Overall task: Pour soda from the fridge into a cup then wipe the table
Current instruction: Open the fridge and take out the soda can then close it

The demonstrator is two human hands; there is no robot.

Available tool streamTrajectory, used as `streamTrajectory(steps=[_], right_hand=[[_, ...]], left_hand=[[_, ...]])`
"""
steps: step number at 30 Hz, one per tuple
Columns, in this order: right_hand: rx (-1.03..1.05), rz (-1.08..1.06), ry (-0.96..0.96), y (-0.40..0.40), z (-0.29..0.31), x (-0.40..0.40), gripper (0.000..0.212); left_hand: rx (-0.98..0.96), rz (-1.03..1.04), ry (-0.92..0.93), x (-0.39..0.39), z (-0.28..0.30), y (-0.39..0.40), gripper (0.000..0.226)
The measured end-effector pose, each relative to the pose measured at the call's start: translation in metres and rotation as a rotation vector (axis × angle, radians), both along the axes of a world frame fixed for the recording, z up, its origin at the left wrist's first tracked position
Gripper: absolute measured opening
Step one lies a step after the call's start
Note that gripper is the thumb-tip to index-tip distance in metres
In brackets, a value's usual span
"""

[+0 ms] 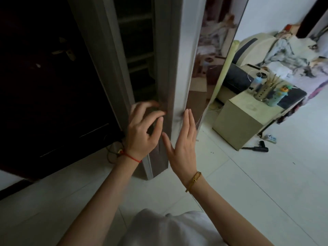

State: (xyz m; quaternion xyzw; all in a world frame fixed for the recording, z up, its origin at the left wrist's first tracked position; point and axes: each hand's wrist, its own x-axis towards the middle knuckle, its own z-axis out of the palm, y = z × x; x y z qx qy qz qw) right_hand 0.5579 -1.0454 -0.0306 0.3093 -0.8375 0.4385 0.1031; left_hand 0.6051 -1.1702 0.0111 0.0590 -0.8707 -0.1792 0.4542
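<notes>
The step in hand looks like opening the fridge point(170, 55) to fetch the soda. The fridge door point(211, 64) stands slightly ajar, dim shelves showing in the gap. The left hand point(143, 128), fingers loosely curled and holding nothing, hovers at the door's edge; the right hand point(182, 144) lies flat, fingers straight, against that edge. No soda or cup is visible. Next, the door needs swinging wide right.

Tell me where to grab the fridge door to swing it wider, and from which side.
Grip the fridge door on its free vertical edge, coming from the left through the open gap. The left hand already has its fingers curled there; the right hand lies flat on the outer face, which looks smooth with no handle showing.
</notes>
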Motion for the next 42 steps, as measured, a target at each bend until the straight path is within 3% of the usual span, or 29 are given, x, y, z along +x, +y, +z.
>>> streamTrajectory(steps=[6, 12, 16, 33, 42], right_hand=[[-0.032, -0.197, 0.101, 0.039, -0.003, -0.008, 0.069], [0.039, -0.303, 0.167, 0.082, -0.007, -0.015, 0.059], [0.023, -0.388, 0.162, 0.103, -0.007, -0.019, 0.054], [-0.049, -0.697, 0.166, 0.196, -0.006, -0.073, 0.052], [-0.053, -0.705, 0.183, 0.26, -0.004, -0.13, 0.053]], left_hand=[[-0.023, -0.2, 0.05, -0.014, 0.007, 0.038, 0.028], [0.125, -0.294, 0.195, -0.036, 0.023, 0.062, 0.024], [0.09, -0.29, 0.225, -0.055, 0.028, 0.063, 0.03], [0.019, -0.454, 0.01, -0.114, 0.023, 0.11, 0.053], [-0.038, -0.539, -0.01, -0.147, 0.029, 0.157, 0.054]])
